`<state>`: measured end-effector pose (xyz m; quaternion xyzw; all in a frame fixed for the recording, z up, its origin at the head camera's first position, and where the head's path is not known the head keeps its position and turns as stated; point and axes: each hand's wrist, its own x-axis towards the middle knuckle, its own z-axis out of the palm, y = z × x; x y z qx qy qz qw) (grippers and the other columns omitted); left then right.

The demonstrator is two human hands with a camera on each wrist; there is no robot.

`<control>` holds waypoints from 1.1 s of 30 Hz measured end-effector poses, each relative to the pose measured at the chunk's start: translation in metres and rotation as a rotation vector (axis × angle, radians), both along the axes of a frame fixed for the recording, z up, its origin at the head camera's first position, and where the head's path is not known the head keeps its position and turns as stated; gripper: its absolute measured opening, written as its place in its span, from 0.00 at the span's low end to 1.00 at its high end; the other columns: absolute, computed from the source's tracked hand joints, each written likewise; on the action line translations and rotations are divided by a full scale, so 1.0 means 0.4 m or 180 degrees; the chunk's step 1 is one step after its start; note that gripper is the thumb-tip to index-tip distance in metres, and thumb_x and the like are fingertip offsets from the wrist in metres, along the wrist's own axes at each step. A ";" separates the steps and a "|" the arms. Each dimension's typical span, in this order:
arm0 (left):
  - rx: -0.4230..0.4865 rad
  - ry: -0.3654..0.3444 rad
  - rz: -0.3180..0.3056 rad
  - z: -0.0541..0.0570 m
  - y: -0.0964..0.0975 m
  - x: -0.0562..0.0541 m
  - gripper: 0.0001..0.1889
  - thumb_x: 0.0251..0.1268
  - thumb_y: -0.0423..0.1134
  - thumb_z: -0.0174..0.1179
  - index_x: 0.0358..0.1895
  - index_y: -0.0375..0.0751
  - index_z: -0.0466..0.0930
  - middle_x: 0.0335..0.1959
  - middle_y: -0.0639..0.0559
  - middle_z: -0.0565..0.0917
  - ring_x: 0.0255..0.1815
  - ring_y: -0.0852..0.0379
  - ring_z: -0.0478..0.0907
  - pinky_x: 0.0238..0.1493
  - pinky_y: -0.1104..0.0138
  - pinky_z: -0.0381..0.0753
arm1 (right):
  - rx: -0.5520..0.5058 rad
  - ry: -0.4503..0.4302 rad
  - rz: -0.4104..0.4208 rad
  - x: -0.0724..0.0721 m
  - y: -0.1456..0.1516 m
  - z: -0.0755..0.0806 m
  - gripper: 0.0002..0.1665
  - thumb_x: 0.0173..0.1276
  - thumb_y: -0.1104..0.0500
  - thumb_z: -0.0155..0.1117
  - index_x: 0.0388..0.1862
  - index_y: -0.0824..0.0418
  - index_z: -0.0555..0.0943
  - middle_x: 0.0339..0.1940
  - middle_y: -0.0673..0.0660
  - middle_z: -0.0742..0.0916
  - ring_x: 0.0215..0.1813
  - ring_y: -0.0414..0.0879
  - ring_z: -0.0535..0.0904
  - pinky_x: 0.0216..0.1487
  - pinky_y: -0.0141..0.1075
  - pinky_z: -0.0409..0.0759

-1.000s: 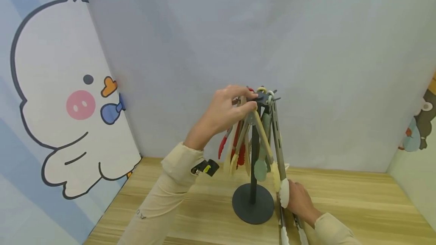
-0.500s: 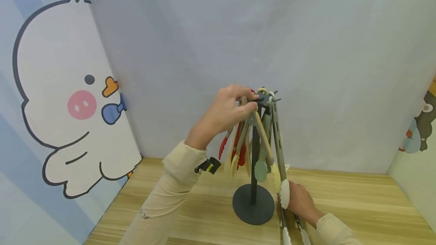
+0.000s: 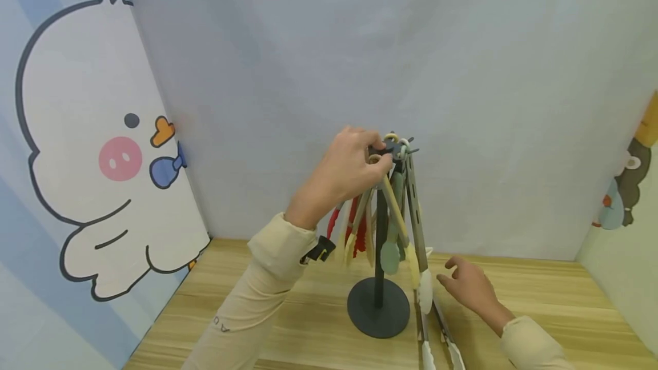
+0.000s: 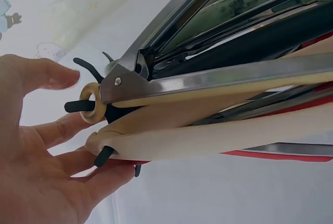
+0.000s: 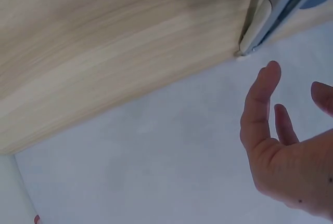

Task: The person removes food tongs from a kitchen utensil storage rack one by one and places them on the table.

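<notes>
A black utensil stand (image 3: 379, 256) bears several hanging tongs. My left hand (image 3: 344, 167) holds the stand's top, thumb and forefinger at its hooks. In the left wrist view my fingers curve behind the hooks, next to a tan ring (image 4: 100, 104) looped over one of them. Metal tongs with yellow tips (image 3: 396, 210) hang spread below that hand. To their right hang longer tongs with white tips (image 3: 415, 204). My right hand (image 3: 470, 290) hovers right of these, its fingers loosely bent around nothing. Another pair of white-tipped tongs (image 3: 440, 324) stretches toward me over the table.
Green tongs (image 3: 390, 256) and red tongs (image 3: 360, 236) hang around the post. A round black base (image 3: 378, 308) carries the stand on the wooden table (image 3: 540, 307). Behind rises a pale backdrop (image 3: 462, 61), with a cartoon panel (image 3: 77, 130) at the left.
My right hand has let go of the tongs low on the right and drawn back rightward, its fingers loosened. The left hand keeps its place at the stand's top, tipped slightly more over it.
</notes>
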<state>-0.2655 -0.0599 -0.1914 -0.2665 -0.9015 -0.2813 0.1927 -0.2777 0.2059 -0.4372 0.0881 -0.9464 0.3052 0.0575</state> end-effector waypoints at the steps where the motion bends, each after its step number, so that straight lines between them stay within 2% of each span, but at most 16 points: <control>1: -0.0039 0.0043 0.0022 -0.001 0.000 0.001 0.11 0.67 0.46 0.53 0.39 0.43 0.79 0.41 0.52 0.79 0.45 0.55 0.68 0.39 0.64 0.68 | -0.0020 -0.0007 0.0004 0.003 0.002 0.008 0.21 0.63 0.58 0.63 0.47 0.73 0.76 0.33 0.64 0.82 0.28 0.50 0.79 0.25 0.43 0.75; 5: -0.0192 0.0253 0.0119 -0.004 0.007 0.000 0.16 0.66 0.55 0.54 0.36 0.45 0.77 0.39 0.54 0.81 0.48 0.54 0.70 0.41 0.64 0.70 | -0.0082 0.0003 0.0004 0.014 0.012 0.040 0.20 0.64 0.57 0.62 0.48 0.72 0.75 0.37 0.65 0.82 0.31 0.52 0.79 0.27 0.45 0.76; 8: -0.0280 0.0406 0.0215 -0.007 0.014 -0.003 0.18 0.64 0.59 0.54 0.34 0.47 0.76 0.35 0.56 0.80 0.45 0.55 0.71 0.41 0.64 0.70 | -0.0127 0.0017 0.0011 0.021 0.018 0.058 0.21 0.65 0.56 0.62 0.48 0.71 0.75 0.38 0.66 0.82 0.32 0.53 0.79 0.29 0.46 0.76; 13: -0.0330 0.0605 0.0310 -0.011 0.020 -0.012 0.17 0.63 0.59 0.55 0.34 0.48 0.75 0.32 0.56 0.79 0.36 0.57 0.70 0.37 0.63 0.69 | -0.0212 0.0152 0.0033 0.032 0.024 0.088 0.20 0.66 0.56 0.63 0.48 0.71 0.75 0.38 0.66 0.82 0.29 0.50 0.79 0.27 0.44 0.76; 22: -0.0226 0.0662 0.0342 -0.014 0.021 -0.017 0.15 0.61 0.57 0.57 0.38 0.50 0.77 0.35 0.56 0.78 0.35 0.58 0.71 0.35 0.63 0.69 | -0.0368 0.0363 0.0068 0.055 0.022 0.143 0.18 0.65 0.58 0.63 0.48 0.69 0.77 0.39 0.65 0.83 0.29 0.47 0.79 0.26 0.39 0.76; 27: -0.0162 0.0597 0.0300 -0.016 0.018 -0.024 0.14 0.61 0.56 0.56 0.38 0.50 0.77 0.35 0.56 0.77 0.36 0.58 0.70 0.36 0.62 0.69 | -0.0397 0.0447 0.0098 0.064 0.021 0.164 0.18 0.65 0.57 0.63 0.48 0.68 0.77 0.38 0.64 0.83 0.29 0.46 0.78 0.26 0.38 0.75; 33: -0.0102 0.0547 0.0263 -0.021 0.008 -0.029 0.14 0.61 0.55 0.56 0.40 0.51 0.77 0.36 0.56 0.77 0.37 0.57 0.70 0.38 0.60 0.69 | -0.0417 0.0532 0.0116 0.069 0.023 0.189 0.18 0.65 0.57 0.63 0.49 0.68 0.76 0.38 0.64 0.83 0.32 0.49 0.80 0.28 0.39 0.76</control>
